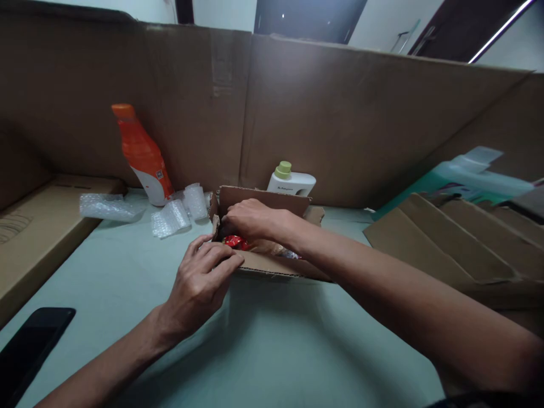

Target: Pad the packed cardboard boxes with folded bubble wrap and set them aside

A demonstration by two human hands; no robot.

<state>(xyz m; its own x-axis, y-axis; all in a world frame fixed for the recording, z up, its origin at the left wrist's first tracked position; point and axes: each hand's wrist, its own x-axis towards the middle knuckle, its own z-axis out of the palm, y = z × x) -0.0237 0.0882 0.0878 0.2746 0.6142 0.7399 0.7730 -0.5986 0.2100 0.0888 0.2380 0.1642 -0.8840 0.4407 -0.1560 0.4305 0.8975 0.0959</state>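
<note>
A small open cardboard box sits on the pale green table, and a red packet lies inside it. My right hand reaches into the box over the packet, fingers curled at the left wall. My left hand rests on the near left corner of the box, fingertips touching its front rim. What my right hand's fingers grip is hidden.
An orange bottle leans at the back left beside pieces of bubble wrap. Behind the box stands a white bottle with a green cap. Flat cardboard sheets lie on the right, a black phone near left. Cardboard walls surround the table.
</note>
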